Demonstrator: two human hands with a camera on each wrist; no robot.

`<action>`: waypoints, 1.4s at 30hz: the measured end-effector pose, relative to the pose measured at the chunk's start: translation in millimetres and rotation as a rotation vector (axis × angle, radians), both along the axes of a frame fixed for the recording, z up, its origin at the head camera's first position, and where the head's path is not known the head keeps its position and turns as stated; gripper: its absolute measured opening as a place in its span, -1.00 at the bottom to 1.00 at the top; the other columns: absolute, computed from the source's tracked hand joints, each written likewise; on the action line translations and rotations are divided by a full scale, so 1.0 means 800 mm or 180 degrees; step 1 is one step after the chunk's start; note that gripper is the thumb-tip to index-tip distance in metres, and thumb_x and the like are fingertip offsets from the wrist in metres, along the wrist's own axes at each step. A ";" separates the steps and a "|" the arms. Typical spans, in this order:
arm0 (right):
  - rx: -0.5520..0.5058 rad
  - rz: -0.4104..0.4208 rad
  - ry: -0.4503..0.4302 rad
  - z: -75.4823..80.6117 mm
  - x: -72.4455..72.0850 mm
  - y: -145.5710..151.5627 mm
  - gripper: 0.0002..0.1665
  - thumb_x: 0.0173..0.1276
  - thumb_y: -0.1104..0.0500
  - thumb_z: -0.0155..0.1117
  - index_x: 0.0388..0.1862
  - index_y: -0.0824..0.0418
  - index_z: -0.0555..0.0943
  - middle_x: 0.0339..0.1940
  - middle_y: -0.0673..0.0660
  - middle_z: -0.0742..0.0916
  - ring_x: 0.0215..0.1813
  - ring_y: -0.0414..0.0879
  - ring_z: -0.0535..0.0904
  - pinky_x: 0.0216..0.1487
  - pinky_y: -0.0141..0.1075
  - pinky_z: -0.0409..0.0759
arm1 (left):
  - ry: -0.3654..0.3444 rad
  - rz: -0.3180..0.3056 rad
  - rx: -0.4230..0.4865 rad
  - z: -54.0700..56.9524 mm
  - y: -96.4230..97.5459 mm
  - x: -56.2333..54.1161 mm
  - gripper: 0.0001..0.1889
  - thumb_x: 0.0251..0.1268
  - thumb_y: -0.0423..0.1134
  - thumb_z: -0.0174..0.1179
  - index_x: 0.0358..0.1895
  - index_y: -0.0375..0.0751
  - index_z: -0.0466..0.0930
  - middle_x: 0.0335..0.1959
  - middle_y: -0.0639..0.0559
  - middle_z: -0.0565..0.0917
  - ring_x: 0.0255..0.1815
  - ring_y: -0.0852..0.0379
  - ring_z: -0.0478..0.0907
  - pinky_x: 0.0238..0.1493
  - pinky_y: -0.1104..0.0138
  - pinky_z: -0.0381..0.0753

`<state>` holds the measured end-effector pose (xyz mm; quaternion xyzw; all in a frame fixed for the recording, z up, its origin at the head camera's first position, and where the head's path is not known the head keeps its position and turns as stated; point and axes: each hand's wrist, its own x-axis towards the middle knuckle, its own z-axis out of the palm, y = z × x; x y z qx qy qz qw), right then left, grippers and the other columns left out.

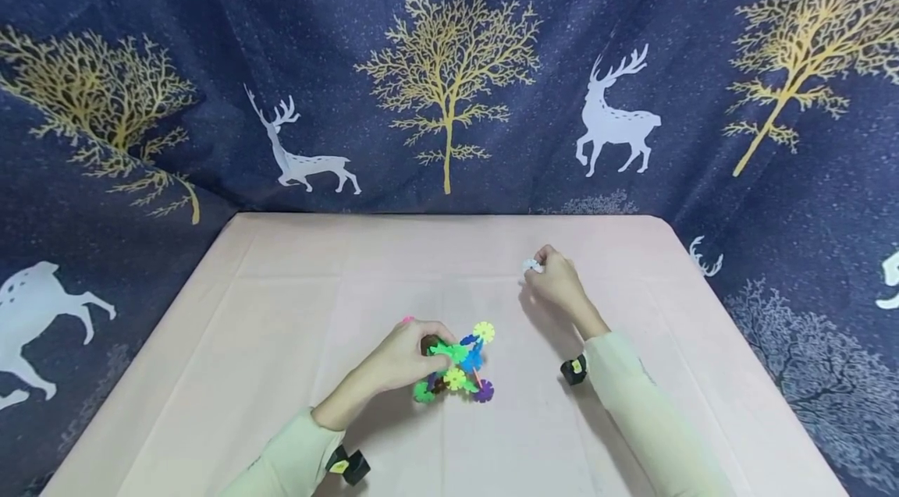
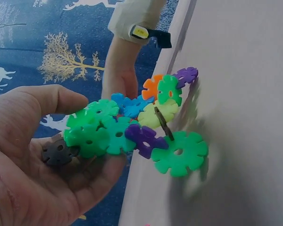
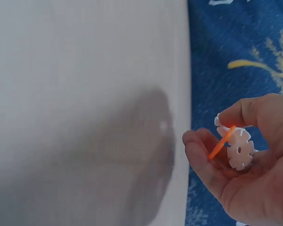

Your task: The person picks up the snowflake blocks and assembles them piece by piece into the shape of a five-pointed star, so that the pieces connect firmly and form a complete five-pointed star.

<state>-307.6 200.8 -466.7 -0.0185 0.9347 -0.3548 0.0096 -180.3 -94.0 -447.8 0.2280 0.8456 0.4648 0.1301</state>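
Note:
My left hand [image 1: 407, 353] grips a cluster of interlocking snowflake discs [image 1: 455, 378] just above the table. In the left wrist view, thumb and fingers hold the green discs [image 2: 89, 134] at one end; blue, yellow, purple, orange and brown discs join on beyond them. Farther back on the right, my right hand [image 1: 558, 278] pinches a few white snowflake discs [image 1: 531, 266]. The right wrist view shows a white disc [image 3: 240, 150] and an orange disc [image 3: 221, 142], seen edge-on, between its thumb and fingers. The palm partly hides how these join.
A pale pink cloth covers the table [image 1: 281, 310]. Behind it hangs a dark blue curtain [image 1: 492, 169] printed with deer and trees. Each wrist wears a black camera; the right one [image 1: 573, 370] sits by the cuff. Something small and pink [image 1: 408, 319] shows behind the left hand.

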 end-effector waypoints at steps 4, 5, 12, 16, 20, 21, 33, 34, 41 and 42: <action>-0.0265 0.0104 0.0036 0.011 0.018 -0.010 -0.67 0.33 0.20 0.18 0.03 0.32 0.51 -0.07 0.27 0.71 -0.14 0.05 0.62 -0.06 -0.14 0.59 | 0.0067 0.0077 0.0045 -0.003 0.000 0.000 -0.82 0.15 -0.29 0.30 -0.16 -0.09 0.67 -0.40 0.16 0.66 -0.73 0.28 0.15 -0.51 0.38 0.37; -0.0349 0.0133 0.0040 0.013 0.023 -0.013 -0.66 0.33 0.21 0.18 0.04 0.34 0.53 -0.07 0.27 0.73 -0.14 0.04 0.63 -0.06 -0.15 0.59 | 0.0102 0.0089 0.0052 -0.004 0.000 0.000 -0.84 0.15 -0.28 0.32 -0.18 -0.07 0.66 -0.36 0.16 0.67 -0.66 0.29 0.25 -0.41 0.34 0.44; -0.0888 0.0458 0.0030 0.032 0.058 -0.034 -0.81 0.41 0.19 0.28 -0.09 0.29 0.61 -0.24 0.20 0.78 -0.21 -0.03 0.68 -0.21 -0.23 0.57 | 0.0165 0.0183 0.0134 -0.006 -0.001 0.000 -0.81 0.17 -0.14 0.43 -0.22 0.00 0.62 -0.16 0.14 0.70 -0.02 0.06 0.56 0.07 -0.02 0.49; -0.0973 0.0677 0.0170 0.043 0.076 -0.046 -0.84 0.39 0.15 0.34 -0.18 0.24 0.66 -0.27 0.13 0.73 -0.20 -0.04 0.63 -0.21 -0.25 0.57 | 0.0173 0.0245 0.0180 -0.005 -0.002 0.001 -0.81 0.17 -0.15 0.43 -0.22 -0.02 0.63 -0.18 0.15 0.69 -0.10 0.08 0.53 0.01 0.05 0.50; -0.1051 0.1022 0.0329 0.053 0.092 -0.056 -0.89 0.35 0.17 0.39 -0.27 0.19 0.67 -0.40 0.04 0.63 -0.31 -0.06 0.53 -0.33 -0.31 0.50 | 0.0203 0.0341 0.0274 -0.005 -0.002 0.002 -0.85 0.15 -0.23 0.41 -0.25 -0.02 0.63 -0.21 0.15 0.68 -0.16 0.11 0.50 -0.03 0.10 0.49; -0.1077 0.1118 0.0340 0.055 0.096 -0.058 -0.91 0.35 0.17 0.39 -0.28 0.18 0.68 -0.43 0.02 0.61 -0.34 -0.07 0.51 -0.36 -0.32 0.48 | 0.0209 0.0373 0.0298 -0.005 -0.002 0.002 -0.85 0.15 -0.23 0.41 -0.26 -0.01 0.63 -0.22 0.15 0.68 -0.18 0.12 0.50 -0.05 0.12 0.49; -0.1152 0.1468 0.0223 0.067 0.126 -0.073 -0.93 0.38 0.13 0.38 -0.28 0.09 0.66 -0.43 -0.02 0.65 -0.36 -0.09 0.49 -0.29 -0.32 0.42 | 0.0228 0.0585 0.0425 0.003 -0.004 0.004 -0.91 0.16 -0.25 0.36 -0.27 -0.02 0.69 -0.44 0.17 0.62 -0.52 0.21 0.43 -0.34 0.31 0.48; -0.1150 0.1456 0.0223 0.067 0.127 -0.074 -0.92 0.38 0.13 0.38 -0.28 0.08 0.65 -0.43 -0.02 0.65 -0.36 -0.09 0.49 -0.29 -0.32 0.42 | 0.0230 0.0593 0.0437 0.004 -0.004 0.004 -0.91 0.16 -0.26 0.36 -0.27 -0.02 0.69 -0.45 0.17 0.62 -0.52 0.21 0.44 -0.35 0.32 0.49; -0.1200 0.1286 0.0295 0.063 0.134 -0.078 -0.91 0.40 0.09 0.36 -0.29 0.07 0.66 -0.43 -0.04 0.69 -0.38 -0.10 0.48 -0.30 -0.31 0.42 | 0.0346 0.0634 0.0534 0.006 0.000 0.008 -0.89 0.14 -0.30 0.36 -0.29 -0.05 0.64 -0.51 0.17 0.57 -0.54 0.21 0.43 -0.39 0.35 0.46; -0.1222 0.1257 0.0342 0.061 0.135 -0.079 -0.91 0.40 0.10 0.36 -0.28 0.08 0.67 -0.43 -0.03 0.70 -0.38 -0.10 0.48 -0.31 -0.32 0.42 | 0.0360 0.0664 0.0558 0.008 0.000 0.010 -0.88 0.14 -0.32 0.36 -0.30 -0.05 0.63 -0.52 0.16 0.57 -0.54 0.21 0.43 -0.40 0.35 0.46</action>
